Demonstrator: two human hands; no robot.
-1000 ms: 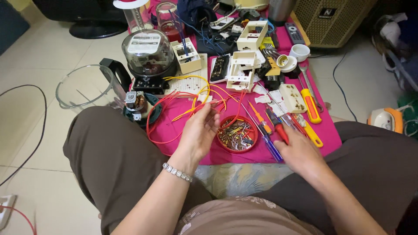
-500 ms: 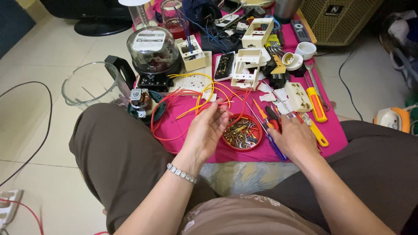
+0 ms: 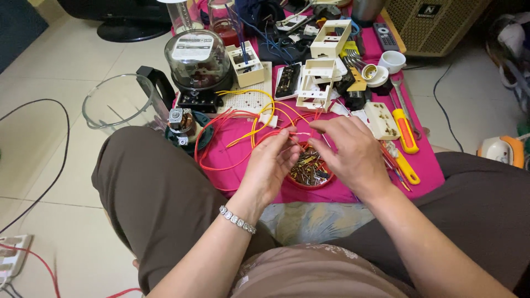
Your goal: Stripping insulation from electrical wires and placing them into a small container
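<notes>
Pinching a thin red wire (image 3: 298,134) between its fingertips, the left hand (image 3: 269,165) holds it above the red dish of small parts (image 3: 309,171) at the pink cloth's (image 3: 425,165) near edge; the wire's free end runs rightward toward the right hand (image 3: 353,152), whose loosely curled fingers close in on it.

Hands: 2, left (image 3: 269,165), right (image 3: 353,154)
Red dish of small metal parts (image 3: 307,172): 1, between the hands
Glass-domed meter (image 3: 197,52): 1
Glass jug (image 3: 118,105): 1

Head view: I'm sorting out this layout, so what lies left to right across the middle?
Glass jug → small motor → left hand → right hand → yellow-handled screwdriver → orange-and-white iron.
</notes>
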